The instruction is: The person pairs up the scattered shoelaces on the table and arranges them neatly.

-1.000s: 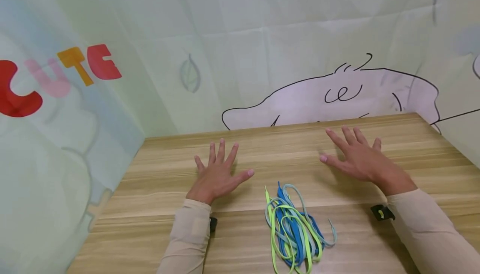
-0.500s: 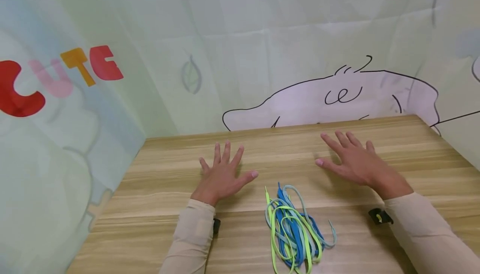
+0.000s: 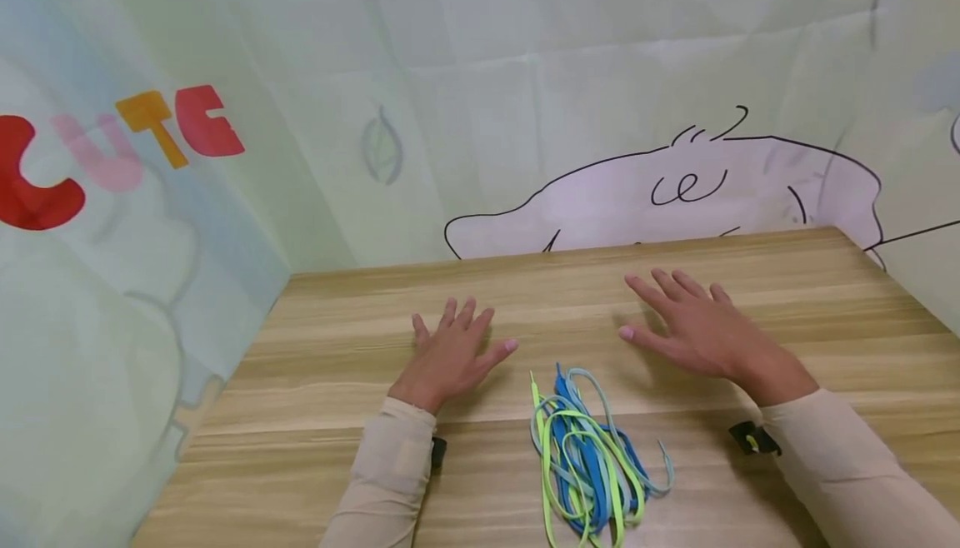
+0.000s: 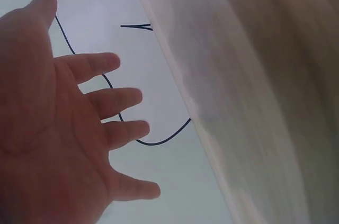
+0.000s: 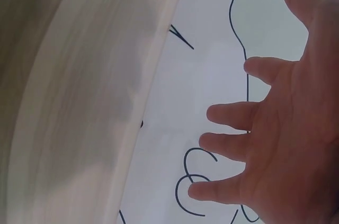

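Observation:
A loose bundle of flat shoelaces [image 3: 592, 465] in blue, light blue and yellow-green lies near the front middle of the wooden table. My left hand [image 3: 450, 361] hovers up and to the left of the bundle, fingers spread and nothing in it. On the other side, farther from the laces, my right hand [image 3: 697, 336] is held palm down over the wood with its fingers apart. Both palms appear bare in the wrist views, where the left palm [image 4: 53, 123] and the right palm [image 5: 291, 123] show extended fingers. Neither hand touches the laces.
The wood-grain table [image 3: 300, 465] ends at a back edge close to a printed cloth backdrop [image 3: 465, 115]. Colourful letters [image 3: 153, 127] are printed on its left side. A small black device [image 3: 753, 438] sits under the right wrist, by the sleeve.
Both hands have drawn slightly inward and nearer, the left moving right and the right moving left. The bundle of shoelaces lies where it was.

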The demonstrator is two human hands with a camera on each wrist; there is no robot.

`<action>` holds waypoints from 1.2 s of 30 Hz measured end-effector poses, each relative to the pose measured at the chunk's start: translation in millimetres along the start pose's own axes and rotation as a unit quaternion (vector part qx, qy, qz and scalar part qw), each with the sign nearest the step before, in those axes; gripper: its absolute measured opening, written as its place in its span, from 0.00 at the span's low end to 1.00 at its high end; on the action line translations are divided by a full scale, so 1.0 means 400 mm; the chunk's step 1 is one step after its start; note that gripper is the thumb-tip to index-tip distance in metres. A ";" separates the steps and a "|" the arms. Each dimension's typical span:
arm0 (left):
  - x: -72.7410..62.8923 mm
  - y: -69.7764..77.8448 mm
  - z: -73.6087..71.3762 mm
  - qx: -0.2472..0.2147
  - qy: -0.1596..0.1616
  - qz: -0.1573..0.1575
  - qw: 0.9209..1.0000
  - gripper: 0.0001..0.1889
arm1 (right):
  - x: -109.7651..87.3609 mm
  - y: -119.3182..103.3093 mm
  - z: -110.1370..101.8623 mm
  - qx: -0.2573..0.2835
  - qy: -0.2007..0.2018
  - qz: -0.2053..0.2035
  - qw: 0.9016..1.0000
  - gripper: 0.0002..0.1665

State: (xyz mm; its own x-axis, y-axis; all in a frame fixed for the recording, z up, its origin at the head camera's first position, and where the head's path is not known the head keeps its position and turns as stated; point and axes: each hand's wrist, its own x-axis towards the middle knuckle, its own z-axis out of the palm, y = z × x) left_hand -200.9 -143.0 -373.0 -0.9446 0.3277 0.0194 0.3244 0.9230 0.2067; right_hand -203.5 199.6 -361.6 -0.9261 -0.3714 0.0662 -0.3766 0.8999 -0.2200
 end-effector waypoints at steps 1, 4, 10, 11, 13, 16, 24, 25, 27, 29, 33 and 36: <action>0.000 0.002 -0.001 -0.001 0.000 0.002 1.000 0.40 | 0.001 -0.003 0.000 0.001 -0.001 -0.003 1.000 0.50; 0.004 0.006 -0.001 -0.003 -0.007 0.008 1.000 0.38 | 0.002 -0.010 0.004 0.000 -0.004 -0.011 1.000 0.52; 0.007 0.012 -0.001 0.000 -0.006 0.031 0.999 0.35 | -0.002 -0.020 0.014 -0.004 -0.006 -0.018 1.000 0.52; 0.007 0.013 -0.002 0.003 -0.003 0.036 0.999 0.35 | -0.002 -0.021 0.014 -0.003 -0.006 -0.018 1.000 0.52; 0.009 0.015 -0.003 0.005 0.006 0.047 0.999 0.33 | -0.002 -0.023 0.016 -0.001 -0.005 -0.019 1.000 0.52; 0.009 0.017 -0.003 0.007 0.012 0.059 0.998 0.31 | -0.001 -0.026 0.017 0.002 -0.005 -0.025 1.000 0.51; 0.006 0.019 0.003 0.005 0.017 0.080 0.997 0.26 | 0.005 -0.033 0.016 0.010 -0.014 -0.046 0.999 0.42; 0.006 0.020 0.004 0.004 0.017 0.083 0.996 0.25 | 0.004 -0.036 0.015 0.014 -0.018 -0.048 0.999 0.42; 0.007 0.023 0.003 0.002 0.020 0.096 0.995 0.24 | 0.005 -0.040 0.016 0.020 -0.026 -0.049 0.998 0.43; 0.007 0.026 0.003 0.002 0.021 0.108 0.994 0.23 | 0.005 -0.045 0.018 0.025 -0.031 -0.053 0.998 0.42; 0.008 0.035 0.002 -0.002 0.011 0.123 0.992 0.22 | 0.005 -0.057 0.023 0.027 -0.032 -0.065 0.997 0.37; 0.006 0.042 0.002 -0.001 -0.001 0.127 0.992 0.22 | 0.005 -0.068 0.028 0.027 -0.031 -0.080 0.996 0.33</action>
State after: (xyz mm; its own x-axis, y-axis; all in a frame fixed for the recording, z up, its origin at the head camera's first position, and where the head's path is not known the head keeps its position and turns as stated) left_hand -197.8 -126.5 -370.3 -0.8326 0.5495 0.0691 0.5514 0.8108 0.1965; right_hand -194.8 172.0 -366.2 -0.8511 -0.5231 0.0449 -0.5153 0.8157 -0.2628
